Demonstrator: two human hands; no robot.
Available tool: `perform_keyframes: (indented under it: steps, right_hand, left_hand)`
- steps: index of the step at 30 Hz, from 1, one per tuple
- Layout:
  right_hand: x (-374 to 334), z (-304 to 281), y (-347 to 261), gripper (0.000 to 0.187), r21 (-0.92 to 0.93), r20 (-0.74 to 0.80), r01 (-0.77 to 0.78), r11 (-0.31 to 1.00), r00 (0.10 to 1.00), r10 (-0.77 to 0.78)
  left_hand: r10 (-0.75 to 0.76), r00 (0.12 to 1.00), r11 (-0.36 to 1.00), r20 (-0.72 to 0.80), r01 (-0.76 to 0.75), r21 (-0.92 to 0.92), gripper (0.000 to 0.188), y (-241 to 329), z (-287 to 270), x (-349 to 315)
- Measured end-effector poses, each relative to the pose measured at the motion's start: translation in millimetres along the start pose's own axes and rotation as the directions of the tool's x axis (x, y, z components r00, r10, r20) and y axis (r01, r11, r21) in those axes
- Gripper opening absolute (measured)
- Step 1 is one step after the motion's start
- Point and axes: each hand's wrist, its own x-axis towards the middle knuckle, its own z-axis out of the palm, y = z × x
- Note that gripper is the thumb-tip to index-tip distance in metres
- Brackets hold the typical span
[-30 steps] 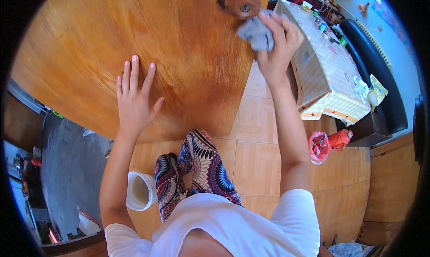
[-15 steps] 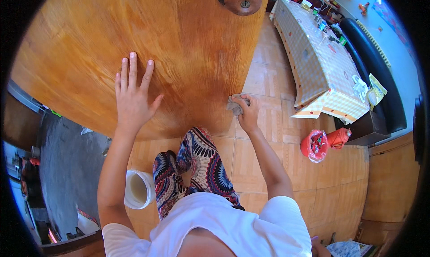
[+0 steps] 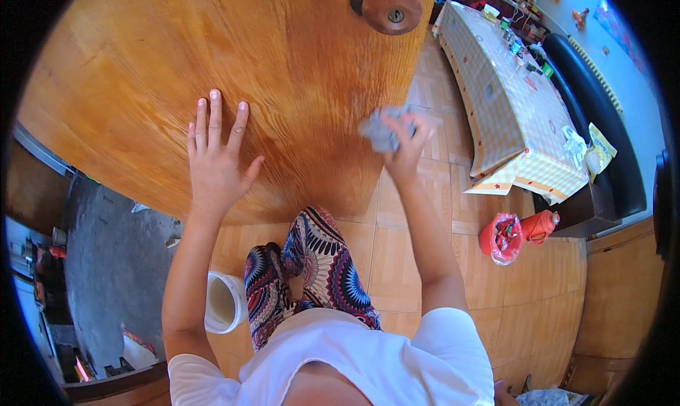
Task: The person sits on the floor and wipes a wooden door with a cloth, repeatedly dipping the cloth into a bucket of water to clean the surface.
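A varnished wooden door (image 3: 304, 73) fills the upper left, with a round knob and keyhole (image 3: 394, 11) near its top edge. Flat against the door, fingers spread, lies my left hand (image 3: 219, 162). My right hand (image 3: 411, 143) is closed around a crumpled grey cloth (image 3: 384, 128) at the door's right edge; both are smeared by motion. Whether the cloth touches the wood I cannot tell for sure. Below my left forearm, a white bucket (image 3: 225, 303) of cloudy water stands on the floor beside my patterned trouser leg.
To the right stands a table with a checked cloth (image 3: 489, 101), cluttered on top, with a black sofa (image 3: 616, 151) behind. On the tiled floor are a red lined bin (image 3: 501, 239) and a red thermos flask (image 3: 540, 226). Dark grey flooring (image 3: 117, 264) lies at the left.
My right hand has moved up along the door's edge with the cloth. My left hand keeps its place on the door. The whole view has shifted slightly.
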Motion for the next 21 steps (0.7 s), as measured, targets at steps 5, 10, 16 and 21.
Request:
perform_keyframes:
  steps: [5,10,16,21]
  right_hand:
    - [-111.2,-12.7,15.5,0.059,-0.187,0.470,0.059,0.981,0.882,0.037]
    - [7.2,-8.5,-37.5,0.064,-0.073,0.112,0.038,0.997,0.993,-0.029]
    - [96.2,12.5,-70.6,0.066,-0.175,-0.100,0.123,0.977,0.985,-0.142]
    - [18.5,23.1,-60.8,0.058,-0.104,0.036,0.091,0.990,0.996,-0.088]
  left_hand:
    - [0.001,1.000,1.000,-0.005,-0.001,-0.008,0.095,-7.0,1.5,-2.5]
    - [-0.034,0.999,0.999,0.013,0.034,-0.004,0.094,-5.2,1.5,-6.7]
    - [-0.023,0.999,1.000,-0.025,0.023,-0.018,0.091,2.0,4.3,-3.5]
    - [-0.078,0.977,0.977,-0.199,0.035,-0.209,0.064,17.9,10.6,-6.5]
